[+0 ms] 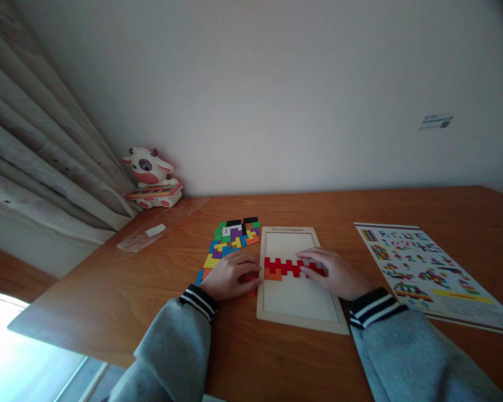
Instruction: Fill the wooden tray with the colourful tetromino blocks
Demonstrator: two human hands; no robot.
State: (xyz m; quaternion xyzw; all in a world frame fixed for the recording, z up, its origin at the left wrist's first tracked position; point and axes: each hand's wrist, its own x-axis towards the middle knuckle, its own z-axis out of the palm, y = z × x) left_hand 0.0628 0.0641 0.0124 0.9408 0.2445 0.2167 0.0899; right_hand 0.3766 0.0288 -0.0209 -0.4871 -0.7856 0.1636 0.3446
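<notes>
A shallow wooden puzzle tray (297, 307) lies on the table, its long side running away from me. Across its middle stretches a row of interlocking red puzzle pieces (291, 269), with an orange piece (272, 274) fitted below the row's left end. My right hand (333, 271) rests over the row's right end, finger and thumb apart on either side of the red pieces. At the tray's left edge is my left hand (232, 274), fingers bent, a red puzzle piece (248, 276) between thumb and forefinger. The palm hides part of the loose pieces beneath.
Several loose coloured pieces (222, 247) lie left of the tray. A printed pattern sheet (427, 268) is at the right. Clear plastic wrapping (138, 240) and a toy cow with a keyboard (155, 178) stand at the back left, by the curtain (46, 128).
</notes>
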